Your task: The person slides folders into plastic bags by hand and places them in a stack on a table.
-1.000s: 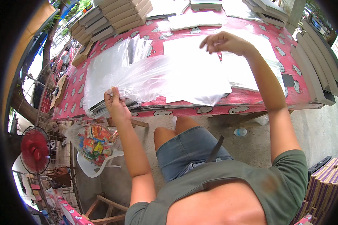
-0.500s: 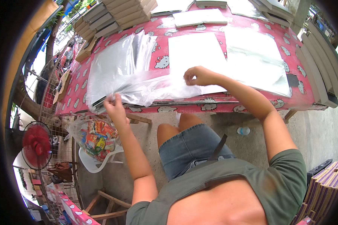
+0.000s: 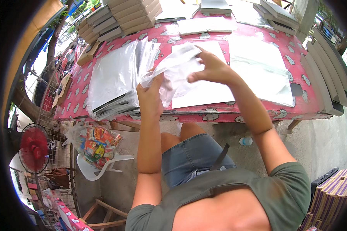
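A crumpled clear plastic bag [image 3: 181, 57] is held up off the table. My left hand [image 3: 152, 88] is closed on its near-left part. Against the far right edge of the bag is my right hand [image 3: 216, 69], its thumb and fingers spread apart; whether the fingertips are inside the bag I cannot tell. Beneath both lies a white sheet [image 3: 200, 98]. To the left sits a stack of clear plastic bags [image 3: 113, 75], with dark layers showing at its near edge. Right of the sheet is another white stack under clear plastic [image 3: 262, 77].
The table wears a pink patterned cover [image 3: 77, 92]. Brown boxes [image 3: 133, 15] and grey-edged stacks [image 3: 104, 25] line its far left. Tall grey panels [image 3: 327, 73] lean at the right. A white chair [image 3: 90, 171] holds a bag of colourful wrappers [image 3: 98, 144]. A red fan [image 3: 34, 148] stands left.
Both hands have moved away from me, and the left one also to the right. The clear plastic bag has been lifted off the left stack and bunched up. The right fingers have spread.
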{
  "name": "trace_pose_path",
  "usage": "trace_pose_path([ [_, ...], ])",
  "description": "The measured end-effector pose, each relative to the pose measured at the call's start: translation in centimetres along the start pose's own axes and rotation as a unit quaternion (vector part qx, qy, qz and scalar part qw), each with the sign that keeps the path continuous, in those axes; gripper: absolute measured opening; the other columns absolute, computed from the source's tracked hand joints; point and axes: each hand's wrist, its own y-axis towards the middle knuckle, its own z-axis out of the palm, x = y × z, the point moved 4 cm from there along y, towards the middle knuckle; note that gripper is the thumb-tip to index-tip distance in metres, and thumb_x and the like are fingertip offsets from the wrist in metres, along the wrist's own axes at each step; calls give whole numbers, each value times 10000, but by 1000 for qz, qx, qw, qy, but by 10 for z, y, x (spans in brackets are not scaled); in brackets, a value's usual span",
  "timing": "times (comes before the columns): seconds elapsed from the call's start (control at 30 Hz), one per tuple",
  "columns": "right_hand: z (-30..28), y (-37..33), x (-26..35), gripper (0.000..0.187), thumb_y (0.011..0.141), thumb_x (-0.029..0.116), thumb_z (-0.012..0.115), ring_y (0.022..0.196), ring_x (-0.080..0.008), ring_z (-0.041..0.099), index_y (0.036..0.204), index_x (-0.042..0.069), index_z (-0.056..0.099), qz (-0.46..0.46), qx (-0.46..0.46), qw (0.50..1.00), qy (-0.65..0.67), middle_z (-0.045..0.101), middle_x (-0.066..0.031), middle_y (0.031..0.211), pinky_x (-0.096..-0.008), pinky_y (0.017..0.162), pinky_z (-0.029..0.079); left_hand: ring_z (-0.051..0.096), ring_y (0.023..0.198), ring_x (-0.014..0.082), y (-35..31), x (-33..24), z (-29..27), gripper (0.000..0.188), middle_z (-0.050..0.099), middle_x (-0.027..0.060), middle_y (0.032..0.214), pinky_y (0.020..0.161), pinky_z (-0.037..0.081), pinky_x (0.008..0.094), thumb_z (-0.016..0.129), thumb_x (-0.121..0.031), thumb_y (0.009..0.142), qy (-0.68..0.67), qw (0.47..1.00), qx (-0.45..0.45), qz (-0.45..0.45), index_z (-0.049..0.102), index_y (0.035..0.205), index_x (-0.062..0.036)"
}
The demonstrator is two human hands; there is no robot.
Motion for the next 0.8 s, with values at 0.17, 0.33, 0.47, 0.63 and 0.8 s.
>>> trace_pose_path([
  [0.17, -16, 10, -3, 209, 816, 192, 611, 524, -32, 482, 784, -14, 608, 53, -86, 926, 364, 576, -25, 656, -180, 446, 375, 560, 858, 148, -2, 1, -20, 402, 579, 98, 963, 728, 457, 253, 651, -128, 769, -10, 987, 115, -113, 496, 1108, 21],
  [0.33, -1, 9, 45, 160, 807, 160, 616, 602, -30, 467, 755, 21, 558, -58, 91, 978, 180, 506, 26, 652, -195, 516, 379, 475, 1074, 228, -1, -31, 3, 954, 375, 202, 1250, 894, 408, 297, 770, -78, 574, 248, 928, 245, 134, 183, 1322, -4],
  [0.47, 17, -18, 83, 84, 807, 81, 589, 653, -60, 471, 804, 10, 543, -132, 139, 960, 205, 503, 3, 735, -194, 571, 393, 550, 861, 138, -10, -5, 10, 783, 575, 97, 955, 643, 470, 248, 762, -50, 578, -63, 919, 352, -167, 341, 1235, 22],
  [0.63, 0, -83, 39, 394, 653, 257, 745, 686, -96, 474, 893, 17, 545, 72, 62, 987, 131, 503, -15, 770, -204, 598, 387, 561, 901, 165, -57, -13, -5, 229, 589, 94, 985, 754, 449, 281, 718, -52, 653, 202, 971, 125, -20, 644, 854, 29],
  [0.8, 27, -118, 36, 228, 678, 24, 659, 745, -155, 583, 894, 18, 587, -35, -107, 990, 80, 591, -87, 791, -241, 629, 440, 603, 811, 225, -88, -5, 1, 144, 594, 168, 961, 730, 486, 306, 640, 47, 689, 91, 972, 107, 187, 637, 830, 12],
])
